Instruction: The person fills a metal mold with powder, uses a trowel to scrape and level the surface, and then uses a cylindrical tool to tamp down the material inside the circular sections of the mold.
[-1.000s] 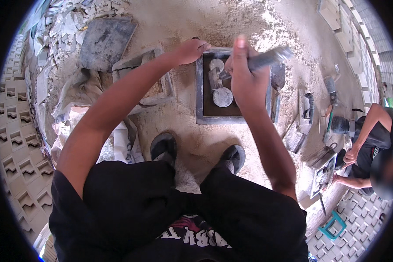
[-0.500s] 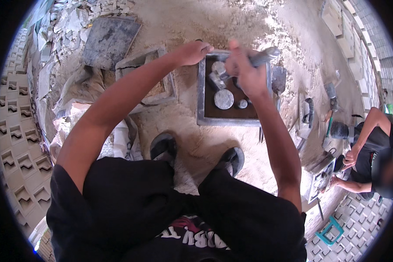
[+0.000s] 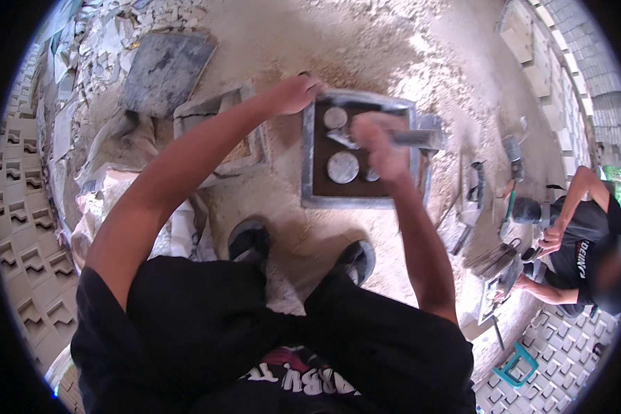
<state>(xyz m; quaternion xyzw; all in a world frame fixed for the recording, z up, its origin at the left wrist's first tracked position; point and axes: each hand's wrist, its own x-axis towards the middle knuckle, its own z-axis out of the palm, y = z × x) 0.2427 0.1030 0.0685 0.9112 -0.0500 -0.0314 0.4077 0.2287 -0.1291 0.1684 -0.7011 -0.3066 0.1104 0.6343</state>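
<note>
In the upper middle of the frame a square metal mould (image 3: pixel 309 165) lies flat on the sandy ground (image 3: pixel 366 55). Its grey rim frames a dark inside with round grey discs (image 3: pixel 343 167): one near the top, a bigger one below it, and a small one partly hidden at the right.

The left hand (image 3: pixel 293 93) sits at the mould's upper left corner, fingers curled down over the rim and closed on it. The right hand (image 3: pixel 379 141) is over the middle of the mould, blurred, its fingers wrapped tight around the handle of a trowel (image 3: pixel 417 138). The handle sticks out to the right past the mould's edge, and a grey blade tip shows to the left of the hand, between the two larger discs. Whether the blade touches the fill inside, I cannot tell.

Below the mould, in the centre of the frame, stand the person's two dark shoes (image 3: pixel 250 241), just short of the mould's lower rim. To the left of the mould lies a second, empty frame (image 3: pixel 217 131), and beyond it, in the upper left, a flat grey slab (image 3: pixel 162 69) beside broken rubble. Patterned concrete blocks (image 3: pixel 10 228) line the far left edge. At the right edge another person (image 3: pixel 579 234) in a dark shirt crouches over more moulds, arms reaching down, well apart from the near hands.
</note>
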